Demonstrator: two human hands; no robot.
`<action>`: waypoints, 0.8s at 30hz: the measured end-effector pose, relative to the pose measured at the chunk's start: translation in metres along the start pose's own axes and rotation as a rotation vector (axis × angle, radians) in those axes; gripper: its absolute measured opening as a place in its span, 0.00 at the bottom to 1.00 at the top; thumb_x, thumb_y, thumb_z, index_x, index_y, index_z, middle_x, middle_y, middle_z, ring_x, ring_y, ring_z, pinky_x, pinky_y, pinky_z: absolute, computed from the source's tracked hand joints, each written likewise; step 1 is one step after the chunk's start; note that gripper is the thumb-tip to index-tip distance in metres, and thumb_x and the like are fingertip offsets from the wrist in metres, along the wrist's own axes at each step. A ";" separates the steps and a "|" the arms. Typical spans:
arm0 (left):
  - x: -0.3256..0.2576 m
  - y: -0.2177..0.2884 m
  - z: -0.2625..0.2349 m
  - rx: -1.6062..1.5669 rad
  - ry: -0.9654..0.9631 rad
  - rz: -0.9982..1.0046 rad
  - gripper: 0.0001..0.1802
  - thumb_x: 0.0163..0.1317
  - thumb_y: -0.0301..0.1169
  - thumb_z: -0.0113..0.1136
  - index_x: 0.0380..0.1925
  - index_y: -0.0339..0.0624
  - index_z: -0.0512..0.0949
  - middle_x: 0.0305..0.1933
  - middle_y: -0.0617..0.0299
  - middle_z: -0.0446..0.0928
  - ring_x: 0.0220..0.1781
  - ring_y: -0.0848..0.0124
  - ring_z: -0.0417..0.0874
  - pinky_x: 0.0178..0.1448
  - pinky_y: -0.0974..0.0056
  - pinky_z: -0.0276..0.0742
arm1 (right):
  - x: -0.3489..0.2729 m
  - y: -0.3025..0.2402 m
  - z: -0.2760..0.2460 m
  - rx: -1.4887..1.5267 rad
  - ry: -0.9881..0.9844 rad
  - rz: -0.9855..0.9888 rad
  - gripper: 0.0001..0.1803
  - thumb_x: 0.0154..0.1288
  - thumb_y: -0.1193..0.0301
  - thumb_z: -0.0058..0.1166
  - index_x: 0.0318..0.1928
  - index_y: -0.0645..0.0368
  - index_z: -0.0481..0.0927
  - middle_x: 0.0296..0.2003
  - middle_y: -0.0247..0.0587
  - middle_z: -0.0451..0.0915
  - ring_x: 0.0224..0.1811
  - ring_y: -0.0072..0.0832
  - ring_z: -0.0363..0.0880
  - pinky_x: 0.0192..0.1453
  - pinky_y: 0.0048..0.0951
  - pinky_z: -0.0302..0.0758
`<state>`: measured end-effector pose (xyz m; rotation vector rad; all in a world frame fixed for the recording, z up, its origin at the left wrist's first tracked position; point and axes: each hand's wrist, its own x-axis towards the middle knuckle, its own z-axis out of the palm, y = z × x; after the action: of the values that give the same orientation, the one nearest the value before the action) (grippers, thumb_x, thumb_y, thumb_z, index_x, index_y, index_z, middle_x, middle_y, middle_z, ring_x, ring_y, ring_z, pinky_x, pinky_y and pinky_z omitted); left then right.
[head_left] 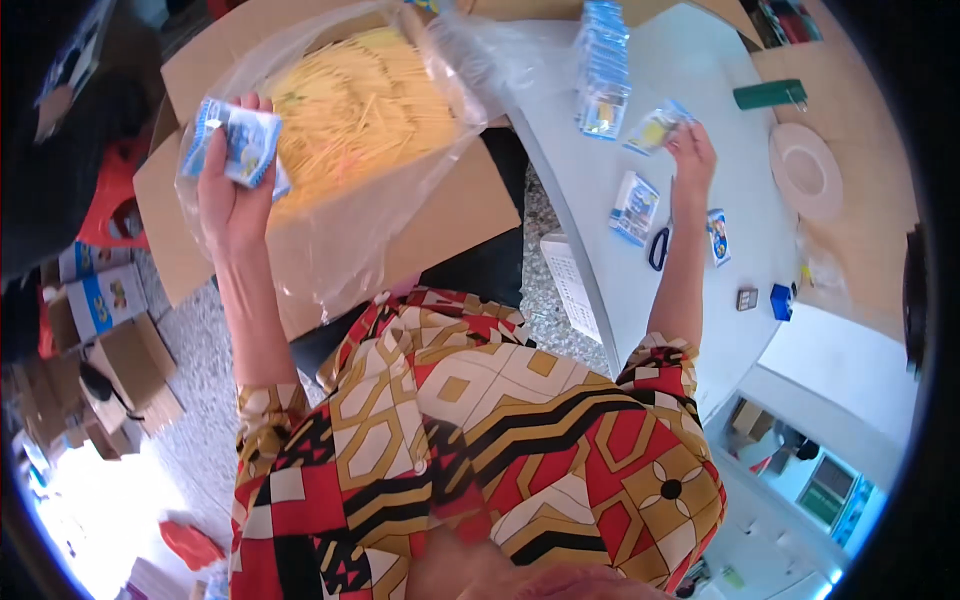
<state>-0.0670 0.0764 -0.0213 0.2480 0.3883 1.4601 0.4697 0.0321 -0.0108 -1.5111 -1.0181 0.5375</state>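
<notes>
Hands [236, 200] [693, 160] grip packets [250, 145] [652, 130] | left: near carton [460, 215] edge | right: inside table [690, 55] edge

Left hand [232, 210] grips blue-and-white packets [247, 142] at the edge of an open carton [455, 215], plastic-lined, full of thin yellow sticks [365, 105]. Right hand [692, 158], above pale counter [560, 130], pinches 1 blue-edged packet [655, 128] near a packet row [603, 65]; scissors [658, 249] beside forearm.
</notes>
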 end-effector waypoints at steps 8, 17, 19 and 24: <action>-0.022 -0.034 0.037 0.344 0.078 -0.040 0.21 0.67 0.35 0.45 0.54 0.31 0.64 0.53 0.43 0.72 0.56 0.52 0.74 0.61 0.54 0.69 | 0.010 0.030 0.033 -0.099 -0.177 0.006 0.08 0.64 0.71 0.48 0.38 0.61 0.77 0.28 0.28 0.73 0.30 0.14 0.68 0.37 0.20 0.70; -0.040 -0.046 0.051 0.570 0.056 -0.102 0.20 0.67 0.35 0.44 0.52 0.29 0.66 0.47 0.45 0.76 0.50 0.57 0.78 0.56 0.56 0.73 | 0.012 0.037 0.052 -0.443 -0.005 -0.241 0.12 0.60 0.72 0.54 0.45 0.60 0.76 0.35 0.37 0.77 0.34 0.22 0.75 0.42 0.24 0.73; -0.043 -0.050 0.053 0.561 0.050 -0.129 0.19 0.67 0.34 0.44 0.51 0.30 0.67 0.46 0.46 0.76 0.49 0.57 0.79 0.54 0.57 0.74 | 0.008 0.028 0.053 -0.448 0.038 -0.282 0.13 0.60 0.72 0.54 0.46 0.59 0.75 0.36 0.37 0.77 0.33 0.22 0.75 0.42 0.24 0.73; -0.048 -0.065 0.063 0.601 0.081 -0.186 0.15 0.65 0.31 0.47 0.46 0.32 0.71 0.41 0.48 0.79 0.44 0.60 0.81 0.49 0.59 0.77 | -0.024 -0.026 0.084 -0.267 0.003 -0.355 0.13 0.61 0.72 0.53 0.47 0.57 0.74 0.38 0.34 0.76 0.34 0.20 0.74 0.41 0.22 0.72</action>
<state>0.0143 0.0264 0.0158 0.6163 0.8917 1.1439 0.3819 0.0577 -0.0090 -1.5127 -1.3613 0.1515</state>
